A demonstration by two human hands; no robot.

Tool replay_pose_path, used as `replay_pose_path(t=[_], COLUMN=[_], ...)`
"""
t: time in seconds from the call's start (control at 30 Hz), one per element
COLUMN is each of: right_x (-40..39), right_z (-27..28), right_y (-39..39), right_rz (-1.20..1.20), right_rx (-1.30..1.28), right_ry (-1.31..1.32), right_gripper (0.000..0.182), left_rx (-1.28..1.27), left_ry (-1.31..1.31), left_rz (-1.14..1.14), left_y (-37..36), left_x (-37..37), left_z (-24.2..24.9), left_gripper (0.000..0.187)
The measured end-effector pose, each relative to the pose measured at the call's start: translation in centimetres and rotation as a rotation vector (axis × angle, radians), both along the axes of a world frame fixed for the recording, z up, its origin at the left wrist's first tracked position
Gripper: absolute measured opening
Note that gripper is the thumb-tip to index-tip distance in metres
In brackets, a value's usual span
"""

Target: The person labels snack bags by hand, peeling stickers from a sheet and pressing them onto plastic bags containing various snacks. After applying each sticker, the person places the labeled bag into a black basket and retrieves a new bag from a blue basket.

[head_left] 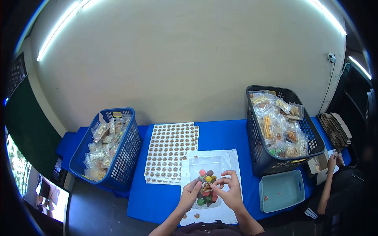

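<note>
A clear plastic bag (pixel 204 162) of small rounded sweets (pixel 208 179) lies on white paper (pixel 232 155) near the middle of the worktop's (pixel 224 135) front edge. The upper part of the bag is flat and see-through; the sweets are gathered lower down, pink, dark brownish red and yellow towards the top, green and red below. A round sticker (pixel 206 188), brown with a pale rim, sits over the middle of the sweets.

The left hand (pixel 189 195) is at the bag's left side, thumb and fingertips close together by the sticker's left rim. The right hand (pixel 231 193) has its thumb and forefinger bent towards the sticker's right rim, the other fingers curled. Whether either hand is pinching the sticker or only resting on it, I cannot tell.

The sticker covers some of the sweets, and the hands hide parts of the bag's sides. The sticker's print is too small to read, and whether it is stuck down is unclear. The bag's mouth cannot be made out for glare and clear plastic. The paper's left part overlaps sheets of stickers (pixel 169 147), hiding their lower right corner. Both forearms are cut off by the bottom of the view.
</note>
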State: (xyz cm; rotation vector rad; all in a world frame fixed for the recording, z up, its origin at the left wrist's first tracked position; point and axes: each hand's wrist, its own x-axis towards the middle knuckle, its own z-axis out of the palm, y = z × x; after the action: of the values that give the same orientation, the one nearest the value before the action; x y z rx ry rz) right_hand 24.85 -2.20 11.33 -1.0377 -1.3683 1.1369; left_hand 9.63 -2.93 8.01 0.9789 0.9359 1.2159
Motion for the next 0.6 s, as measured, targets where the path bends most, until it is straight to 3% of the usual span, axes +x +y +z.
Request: replay_pose_path(t=[0.33,0.43,0.6], right_x=[-0.4,0.2,0.8], right_z=[-0.1,0.0,-0.1], right_y=[-0.8,-0.7,0.3], right_rz=[-0.022,-0.028,-0.001], right_rx=[0.075,0.086,0.091], right_ry=[-0.078,-0.367,-0.146], right_gripper=[0.042,0.046,0.056], left_rx=[0.066,0.048,0.017], left_ry=[-0.071,-0.075,-0.078], left_rz=[-0.088,-0.085,-0.085], left_y=[-0.9,-1.2,-1.6], left_x=[-0.2,-0.3,-0.4], left_z=[0.9,1.0,1.9], left_gripper=[0.04,0.039,0.038])
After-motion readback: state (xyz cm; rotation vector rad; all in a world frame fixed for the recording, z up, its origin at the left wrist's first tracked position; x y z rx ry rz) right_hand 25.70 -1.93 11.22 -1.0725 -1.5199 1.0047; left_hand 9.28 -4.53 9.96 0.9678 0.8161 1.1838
